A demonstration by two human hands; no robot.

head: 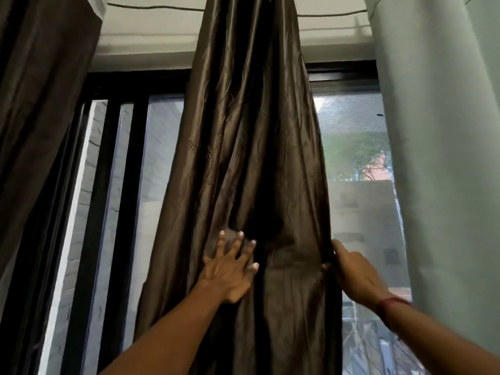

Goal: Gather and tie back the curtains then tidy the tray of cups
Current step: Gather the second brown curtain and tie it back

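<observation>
While you faced the window (357, 212), three curtains hung in your view: one brown curtain (243, 158) of shiny cloth in the middle, one dark curtain (40, 117) at the left edge and one pale curtain (438, 158) at the right. Both of your hands were on the middle one. Your left hand (230, 272) lay flat against its front with the fingers spread wide, pressing the folds just left of the deep central crease. Your right hand (354, 274) (the one with a single red band (392, 303) at the wrist) gripped the cloth's right edge, thumb on the front and fingers curled round behind it, so the right half of the brown curtain lay between your two hands, which were about level with each other. Those right fingertips were hidden by the fabric. The tops and hems of all three curtains were cut off by the frame. What lay outside the glass was blurred through a mesh, with only green foliage and a grey wall to be made out. One thin cord (151, 7) ran across above.
</observation>
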